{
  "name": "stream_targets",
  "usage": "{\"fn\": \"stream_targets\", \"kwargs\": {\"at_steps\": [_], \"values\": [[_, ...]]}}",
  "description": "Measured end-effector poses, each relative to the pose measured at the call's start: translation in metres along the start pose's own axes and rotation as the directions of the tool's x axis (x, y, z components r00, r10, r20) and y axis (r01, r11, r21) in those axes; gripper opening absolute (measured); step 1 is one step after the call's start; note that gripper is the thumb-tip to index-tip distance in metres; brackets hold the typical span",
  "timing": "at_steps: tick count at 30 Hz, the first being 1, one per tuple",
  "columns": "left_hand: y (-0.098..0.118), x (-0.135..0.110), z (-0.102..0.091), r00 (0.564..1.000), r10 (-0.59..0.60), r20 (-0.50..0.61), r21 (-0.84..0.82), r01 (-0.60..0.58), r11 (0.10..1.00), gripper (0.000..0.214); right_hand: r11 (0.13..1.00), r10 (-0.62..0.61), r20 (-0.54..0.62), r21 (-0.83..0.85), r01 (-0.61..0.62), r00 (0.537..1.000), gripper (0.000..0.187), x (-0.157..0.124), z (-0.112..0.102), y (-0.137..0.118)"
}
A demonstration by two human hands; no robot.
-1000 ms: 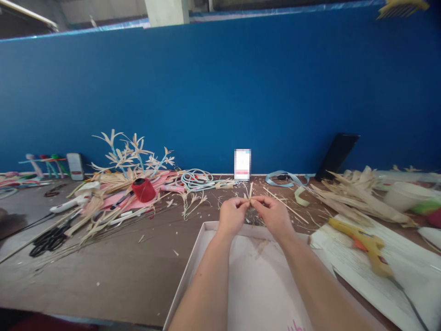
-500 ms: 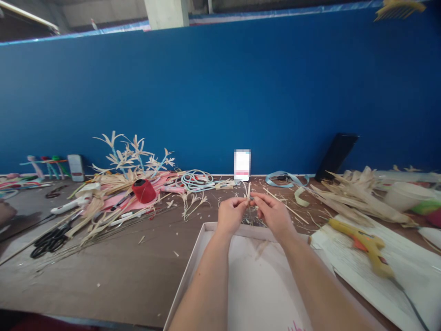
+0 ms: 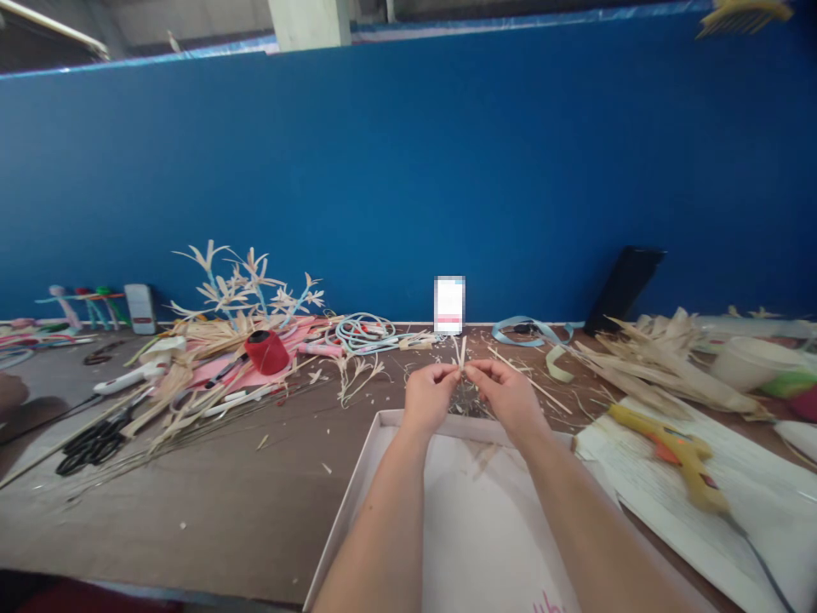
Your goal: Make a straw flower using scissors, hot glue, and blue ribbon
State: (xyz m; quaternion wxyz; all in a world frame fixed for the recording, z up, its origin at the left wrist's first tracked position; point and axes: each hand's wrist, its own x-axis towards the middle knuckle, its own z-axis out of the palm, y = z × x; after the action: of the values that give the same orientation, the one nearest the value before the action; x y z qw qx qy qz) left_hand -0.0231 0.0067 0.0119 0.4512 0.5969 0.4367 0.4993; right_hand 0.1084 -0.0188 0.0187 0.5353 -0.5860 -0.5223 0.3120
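Note:
Thin pale strips of dried husk stick up between my fingertips, above the far edge of a shallow white box lid. My left hand pinches their base between thumb and forefinger. From the other side, my right hand pinches at the same spot, its fingertips nearly touching the left ones. The lower end of the strips is hidden by my fingers. Small husk scraps lie on the table beyond the lid, and a lit phone screen stands upright behind my hands.
At left lie black scissors, a red thread spool, husk flowers and a coiled pale-blue cord. At right, a yellow glue gun rests on paper near a husk pile. Another person's hand shows at far left.
My right fingers have drawn together into a closer pinch at the strips' base, and the strips now show spread slightly apart. My left hand has hardly moved.

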Motion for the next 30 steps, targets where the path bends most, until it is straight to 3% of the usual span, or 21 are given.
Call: {"fn": "stream_targets", "kwargs": {"at_steps": [19,30], "values": [[-0.0011,-0.0009,0.0033,0.999,0.047,-0.025,0.022,-0.046,0.999,0.023,0.999,-0.024,0.013,0.027,0.023,1.000,0.029,0.0006,0.0038,0.0023],[0.0016,-0.0037,0.0062,0.998,0.021,-0.060,0.035,-0.019,0.999,0.020,0.983,-0.170,0.018,-0.071,0.170,0.985,0.022,-0.0027,0.0050,-0.0010]]}}
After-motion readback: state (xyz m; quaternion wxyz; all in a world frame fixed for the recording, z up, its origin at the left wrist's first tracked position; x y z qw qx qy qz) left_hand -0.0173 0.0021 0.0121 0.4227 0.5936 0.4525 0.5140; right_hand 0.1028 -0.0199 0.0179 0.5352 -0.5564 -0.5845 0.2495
